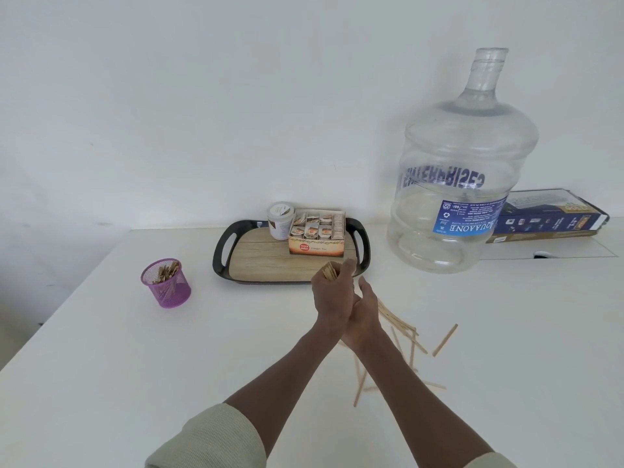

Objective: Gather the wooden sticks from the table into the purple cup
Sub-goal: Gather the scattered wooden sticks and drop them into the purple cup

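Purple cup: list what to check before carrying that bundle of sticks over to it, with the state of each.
1. Bundle gripped: left hand is closed around a bundle of sticks, ends poking out the top. Ok.
2. Right hand free: it sits against the left wrist; whether it holds anything, cannot tell.
3. Purple cup upright on the table: ok.
4. Room in the cup: sticks already inside, but space shows. Ok.
5. Path to the cup: bare table between hand and cup, tray off to the side. Ok.
6. Table cleared: loose sticks remain. Not ok.
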{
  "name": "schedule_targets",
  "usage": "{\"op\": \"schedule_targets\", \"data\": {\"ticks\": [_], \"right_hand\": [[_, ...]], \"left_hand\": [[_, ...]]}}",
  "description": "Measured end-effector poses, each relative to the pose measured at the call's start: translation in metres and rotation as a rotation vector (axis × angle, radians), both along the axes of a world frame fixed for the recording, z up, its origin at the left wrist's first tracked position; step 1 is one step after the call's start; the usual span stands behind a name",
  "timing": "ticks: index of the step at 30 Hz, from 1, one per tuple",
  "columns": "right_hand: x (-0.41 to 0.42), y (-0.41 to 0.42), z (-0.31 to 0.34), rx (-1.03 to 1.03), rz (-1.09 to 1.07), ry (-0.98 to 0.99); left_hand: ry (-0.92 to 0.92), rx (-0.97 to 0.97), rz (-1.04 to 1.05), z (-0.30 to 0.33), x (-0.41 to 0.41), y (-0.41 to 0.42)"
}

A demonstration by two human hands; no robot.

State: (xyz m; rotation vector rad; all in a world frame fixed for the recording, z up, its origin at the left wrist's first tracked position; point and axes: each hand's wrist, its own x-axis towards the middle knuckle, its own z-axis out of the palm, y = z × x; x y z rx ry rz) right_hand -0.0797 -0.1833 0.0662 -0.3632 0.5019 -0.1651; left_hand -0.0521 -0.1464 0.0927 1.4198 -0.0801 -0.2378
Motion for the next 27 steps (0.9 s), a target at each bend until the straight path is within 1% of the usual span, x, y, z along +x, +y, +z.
{"op": "schedule_targets", "data": {"ticks": [3,8,10,13,16,18,20,22,25,27], "right_hand": [[0.005,0.0,0.006,-0.076,0.013,-0.043],[0.013,0.005,0.01,-0.204,0.089,-0.042],[0.018,0.007,0.006,-0.326,0.083,-0.01],[0.024,0.003,0.008,-0.59,-0.012,0.032],[0.03,-0.001,0.023,-0.801,-0.074,0.0],[0.035,-0.003,0.035,-1.043,-0.054,-0.007],[0.039,-0.003,0.047,-1.352,0.033,-0.01],[0.044,0.001,0.061,-1.593,0.149,-0.021],[0.05,0.015,0.08,-1.792,0.353,-0.019],[0.053,0.027,0.087,-1.916,0.435,-0.019]], "left_hand": [[0.002,-0.001,-0.041,-0.001,-0.001,0.006],[0.101,-0.016,-0.031,-0.002,0.004,0.012],[0.112,-0.017,-0.021,-0.002,0.008,0.017],[0.087,-0.026,-0.039,-0.003,0.013,0.029],[0.051,0.013,-0.026,-0.008,0.019,0.043],[0.031,0.057,-0.02,-0.01,0.023,0.053],[-0.007,0.103,-0.031,-0.011,0.029,0.063],[-0.052,0.157,-0.046,-0.013,0.034,0.071],[-0.103,0.204,-0.059,-0.015,0.044,0.081],[-0.137,0.225,-0.051,-0.017,0.05,0.087]]}}
